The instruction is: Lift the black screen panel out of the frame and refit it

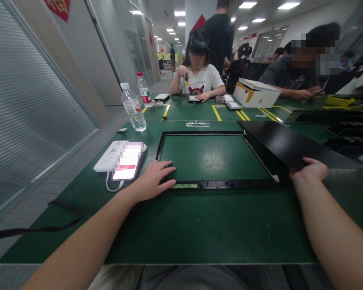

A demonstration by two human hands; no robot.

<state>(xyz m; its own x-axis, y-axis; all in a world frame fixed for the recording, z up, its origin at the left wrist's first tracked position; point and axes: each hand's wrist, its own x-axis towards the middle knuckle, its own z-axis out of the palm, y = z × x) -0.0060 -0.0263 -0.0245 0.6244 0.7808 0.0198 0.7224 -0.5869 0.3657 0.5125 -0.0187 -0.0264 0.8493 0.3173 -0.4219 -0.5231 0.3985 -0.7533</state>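
A black rectangular frame (pixel 230 184) lies flat on the green table (pixel 211 225), with a green circuit strip (pixel 186 186) at the left of its near edge. My left hand (pixel 155 179) rests at the frame's near left corner, palm down and fingers spread. On the right, my right hand (pixel 310 171) grips the near edge of a thin black panel (pixel 287 141), which is tilted beside the frame's right side. Part of the fingers is hidden beneath the panel. Pale strips show at the frame's right corners.
A lit phone (pixel 128 161) and white power bank (pixel 107 156) with a cable lie at left, near two water bottles (pixel 134 108) (pixel 144 92). Beyond are a white box (pixel 255 94) and a person (pixel 199 76) holding a yellow tool. Dark parts (pixel 347 131) lie at right.
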